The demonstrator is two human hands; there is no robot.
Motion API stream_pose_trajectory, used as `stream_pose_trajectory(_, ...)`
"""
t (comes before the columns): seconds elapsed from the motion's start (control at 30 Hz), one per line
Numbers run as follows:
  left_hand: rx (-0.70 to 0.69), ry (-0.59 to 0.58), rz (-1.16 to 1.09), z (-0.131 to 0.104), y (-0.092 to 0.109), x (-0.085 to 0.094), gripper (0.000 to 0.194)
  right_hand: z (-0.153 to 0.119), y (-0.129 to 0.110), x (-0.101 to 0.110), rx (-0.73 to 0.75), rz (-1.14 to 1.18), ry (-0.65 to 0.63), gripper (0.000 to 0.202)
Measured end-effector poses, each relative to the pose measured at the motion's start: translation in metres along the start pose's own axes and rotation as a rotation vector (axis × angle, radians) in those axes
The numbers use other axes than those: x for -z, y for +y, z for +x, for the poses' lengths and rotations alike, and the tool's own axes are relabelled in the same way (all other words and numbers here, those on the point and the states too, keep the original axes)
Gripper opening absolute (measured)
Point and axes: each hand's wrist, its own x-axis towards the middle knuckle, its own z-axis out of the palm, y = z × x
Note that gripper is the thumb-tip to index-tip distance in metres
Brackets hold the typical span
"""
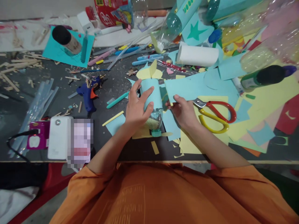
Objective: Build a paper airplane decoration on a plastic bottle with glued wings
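A clear plastic bottle lies with its green cap toward me, light blue paper wrapped round its body. My left hand holds the wrapped bottle, thumb and fingers over the paper. Yellow paper pieces shaped like fins stick out at the bottle's far end. My right hand pinches the near left corner of a large light blue paper sheet; its fingertips are partly hidden. Scissors with red and yellow handles lie beside that hand, on yellow paper.
A blue glue gun, glue sticks, a white power bank and a phone are at left. A white paper roll, pens, a glue bottle, paper scraps and plastic bottles crowd the back and right.
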Motion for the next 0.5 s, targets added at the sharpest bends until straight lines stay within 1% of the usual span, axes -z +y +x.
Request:
stream_pose_trajectory(0.1,-0.015,-0.019,0.017,0.0009,-0.0003,0.0033,0.047,-0.0012,0.0017,-0.0011,0.024,-0.091,-0.038,0.042)
stream_pose_trajectory(0.23,-0.063,-0.017,0.062,0.0017,-0.0015,0.0032,0.050,-0.0021,0.0021,0.0000,0.040,-0.217,-0.111,0.039)
stream_pose_trajectory(0.33,-0.062,-0.033,0.075,0.0018,-0.0019,0.0032,0.051,-0.0013,0.0015,0.0015,0.060,-0.269,-0.167,0.040)
stream_pose_trajectory(0.43,-0.036,-0.057,0.060,0.0018,-0.0009,0.0046,0.052,-0.0006,0.0014,0.0006,0.059,-0.282,-0.158,0.040)
stream_pose_trajectory(0.5,-0.036,-0.055,0.064,0.0019,-0.0001,0.0055,0.051,-0.0007,0.0013,-0.0012,0.052,-0.274,-0.138,0.036)
